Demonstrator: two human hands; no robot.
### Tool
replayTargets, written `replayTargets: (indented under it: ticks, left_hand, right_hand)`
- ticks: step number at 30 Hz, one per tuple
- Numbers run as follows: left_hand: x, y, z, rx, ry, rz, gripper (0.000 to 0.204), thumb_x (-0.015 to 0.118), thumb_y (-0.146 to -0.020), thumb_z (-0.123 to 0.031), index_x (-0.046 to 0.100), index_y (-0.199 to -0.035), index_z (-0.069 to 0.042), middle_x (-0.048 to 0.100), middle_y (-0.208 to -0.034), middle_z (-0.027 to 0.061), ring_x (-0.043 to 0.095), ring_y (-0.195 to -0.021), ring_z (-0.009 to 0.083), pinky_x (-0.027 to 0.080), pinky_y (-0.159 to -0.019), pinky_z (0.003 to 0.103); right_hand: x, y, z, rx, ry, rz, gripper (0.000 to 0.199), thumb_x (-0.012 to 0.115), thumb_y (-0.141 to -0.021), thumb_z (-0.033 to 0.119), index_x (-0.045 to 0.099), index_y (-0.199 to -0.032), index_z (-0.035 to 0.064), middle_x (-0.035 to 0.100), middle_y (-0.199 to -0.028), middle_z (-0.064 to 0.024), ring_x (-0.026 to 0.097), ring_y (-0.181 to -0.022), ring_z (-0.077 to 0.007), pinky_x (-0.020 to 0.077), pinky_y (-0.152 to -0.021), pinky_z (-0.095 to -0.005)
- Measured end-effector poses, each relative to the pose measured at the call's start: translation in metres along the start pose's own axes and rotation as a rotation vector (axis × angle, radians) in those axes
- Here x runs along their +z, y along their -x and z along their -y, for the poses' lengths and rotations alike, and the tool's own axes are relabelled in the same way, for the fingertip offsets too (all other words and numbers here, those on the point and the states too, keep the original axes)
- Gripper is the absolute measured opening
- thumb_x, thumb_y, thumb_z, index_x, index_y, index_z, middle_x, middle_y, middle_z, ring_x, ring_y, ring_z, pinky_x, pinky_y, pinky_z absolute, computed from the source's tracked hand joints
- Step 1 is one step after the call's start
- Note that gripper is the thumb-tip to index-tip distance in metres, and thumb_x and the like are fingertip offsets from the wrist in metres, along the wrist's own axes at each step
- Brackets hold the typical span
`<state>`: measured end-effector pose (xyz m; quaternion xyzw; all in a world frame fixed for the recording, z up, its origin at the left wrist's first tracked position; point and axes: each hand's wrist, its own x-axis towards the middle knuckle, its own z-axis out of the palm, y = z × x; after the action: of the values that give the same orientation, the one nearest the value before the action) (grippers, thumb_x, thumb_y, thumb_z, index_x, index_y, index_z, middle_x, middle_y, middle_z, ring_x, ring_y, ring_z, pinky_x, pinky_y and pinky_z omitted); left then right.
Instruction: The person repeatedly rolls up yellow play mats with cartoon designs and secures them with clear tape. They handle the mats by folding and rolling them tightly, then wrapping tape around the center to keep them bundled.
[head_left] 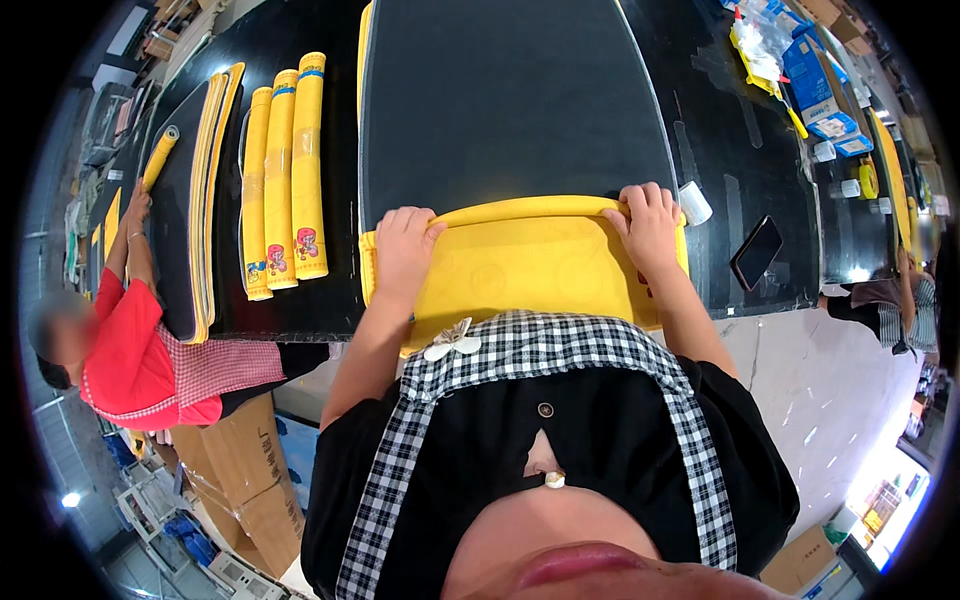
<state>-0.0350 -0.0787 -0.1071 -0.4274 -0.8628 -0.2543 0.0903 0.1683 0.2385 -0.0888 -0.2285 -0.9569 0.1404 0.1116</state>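
The long black work table runs across the whole view, and on it lies the large flat mat with a black top face and yellow underside, stretching away from the person. Its near end is folded back, so the yellow side shows as a broad flap at the table's near edge, right against the person's checked collar.

The left hand lies over the left end of the fold, fingers curled over the rounded yellow lip and closed on it. The right hand does the same at the right end, fingertips hooked over the lip. Both hands are clamped on the mat and hold nothing else.

To the left, 3 finished yellow rolls taped around the middle lie side by side, and beyond them a stack of flat black-and-yellow mats sits before a co-worker in a red top.

I judge the main risk is a crooked roll: if 1 hand pushes ahead of the other, the fold will run at a slant and the roll will come out cone-shaped. A loose first turn would leave a slack core that springs open.

The dark smartphone lies just right of the mat, and the small white tape roll sits almost touching the right hand; a wide elbow or the mat's swinging edge could knock either off.
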Motion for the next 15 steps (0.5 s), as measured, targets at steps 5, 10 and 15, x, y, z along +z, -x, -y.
replayTargets:
  ticks: [5,10,15]
  left_hand:
    - [0.003,-0.057,0.022,-0.065,0.006,0.012,0.029,0.076,-0.088,-0.027,0.059,-0.080,-0.004,0.060,-0.082,0.0113,0.058,-0.079,0.0330,0.045,-0.070,0.044]
    - [0.019,-0.062,0.031,-0.006,-0.171,0.063,0.031,0.075,-0.089,-0.029,0.057,-0.084,-0.003,0.059,-0.078,0.0119,0.059,-0.074,0.0332,0.047,-0.065,0.044]
    - [-0.003,-0.015,-0.005,-0.009,-0.192,0.004,0.027,0.075,-0.085,-0.023,0.062,-0.103,-0.008,0.062,-0.100,0.0091,0.060,-0.091,0.0328,0.047,-0.079,0.045]
  right_hand:
    - [0.005,-0.053,-0.010,-0.036,0.004,-0.155,0.035,0.073,-0.087,0.045,0.064,-0.092,0.0115,0.064,-0.093,-0.0030,0.062,-0.095,-0.0258,0.0426,-0.089,-0.0412]
    - [0.008,-0.077,-0.005,0.058,-0.010,0.053,0.037,0.070,-0.090,0.043,0.066,-0.081,0.0078,0.071,-0.085,-0.0081,0.067,-0.086,-0.0279,0.0480,-0.082,-0.0419]
    - [0.008,-0.012,0.022,-0.078,0.065,-0.216,0.042,0.070,-0.087,0.046,0.061,-0.102,0.0068,0.058,-0.106,-0.0095,0.053,-0.107,-0.0290,0.0381,-0.098,-0.0445]
